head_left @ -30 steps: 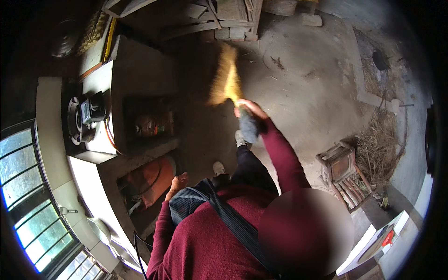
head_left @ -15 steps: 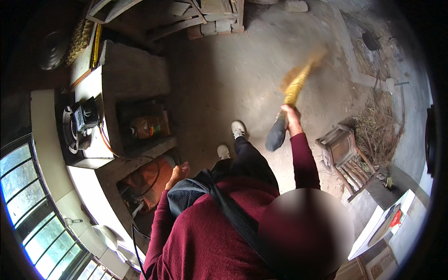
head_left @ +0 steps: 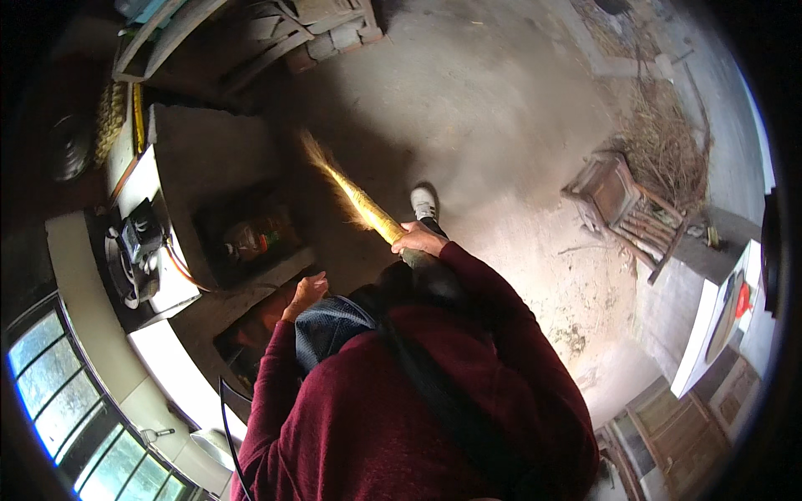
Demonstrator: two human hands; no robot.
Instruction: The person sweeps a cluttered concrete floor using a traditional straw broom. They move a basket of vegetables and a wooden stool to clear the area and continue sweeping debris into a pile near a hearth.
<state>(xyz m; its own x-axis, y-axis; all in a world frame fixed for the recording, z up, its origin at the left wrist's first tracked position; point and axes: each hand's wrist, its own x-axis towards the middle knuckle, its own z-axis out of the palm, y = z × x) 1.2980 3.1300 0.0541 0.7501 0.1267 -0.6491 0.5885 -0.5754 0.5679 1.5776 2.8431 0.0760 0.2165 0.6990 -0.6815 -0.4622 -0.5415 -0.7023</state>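
Observation:
A short straw hand broom [head_left: 361, 203] slants from my right hand [head_left: 422, 240] toward the far left. My right hand is closed round it beside the yellow-bound part. Its dark handle end runs back toward my body, and its bristles reach over the shadowed floor. My left hand [head_left: 307, 294] hangs at my left side, beside the counter's lower opening, with loosely bent fingers apart and nothing visible in them.
A concrete counter [head_left: 209, 138] with a small stove [head_left: 138, 242] on it runs along my left. At the right, a wooden chair [head_left: 614, 196] stands by a pile of dry twigs [head_left: 668, 142]. Bricks [head_left: 334, 40] and planks lie at the far side. My shoe [head_left: 423, 200] shows ahead.
My right hand has swung the broom from the right across to the left and closer to my body. My left hand has shifted slightly. The view has moved and turned a little.

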